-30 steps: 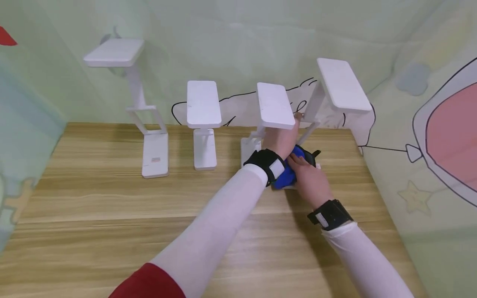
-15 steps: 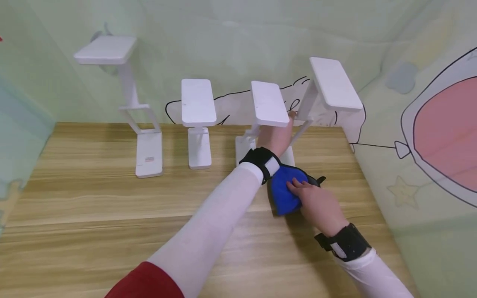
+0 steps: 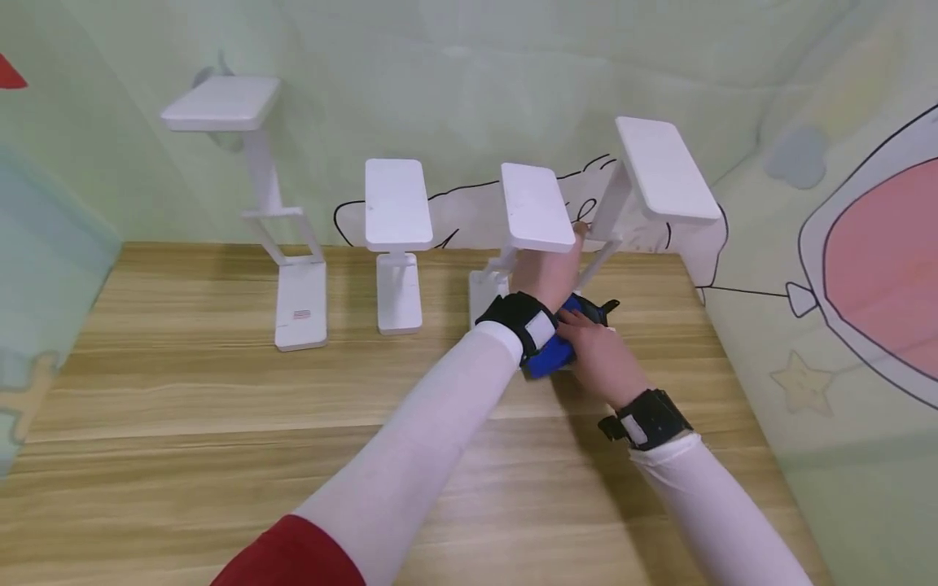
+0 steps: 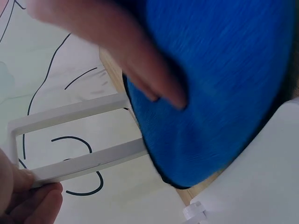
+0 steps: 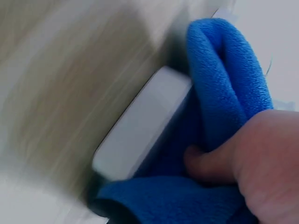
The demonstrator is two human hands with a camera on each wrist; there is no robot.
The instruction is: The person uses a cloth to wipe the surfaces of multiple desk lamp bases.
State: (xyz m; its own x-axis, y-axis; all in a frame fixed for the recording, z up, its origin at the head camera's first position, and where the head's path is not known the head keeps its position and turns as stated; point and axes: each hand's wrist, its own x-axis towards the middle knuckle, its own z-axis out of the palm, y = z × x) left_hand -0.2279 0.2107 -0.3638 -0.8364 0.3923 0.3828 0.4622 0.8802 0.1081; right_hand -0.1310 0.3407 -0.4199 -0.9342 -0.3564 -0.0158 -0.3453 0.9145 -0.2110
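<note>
My left hand pinches the hinged double-bar arm of the rightmost white folding stand between thumb and fingertips. My right hand holds a fluffy blue cloth with black edging against that stand's base, fingers on top and thumb sunk into a fold. In the right wrist view, the blue cloth bunches up around the thumb, and a white end of the base sticks out past it. My left forearm and wrist strap hide part of the cloth in the head view.
Three more white folding stands line the back of the wooden table: a tall one at far left, a shorter one, and another right beside my left hand. A printed curtain hangs behind them.
Half a second ago the cloth and my right hand were nearer to me; they have slid back up over the base, close to where they were a second ago. My left hand keeps its hold.
</note>
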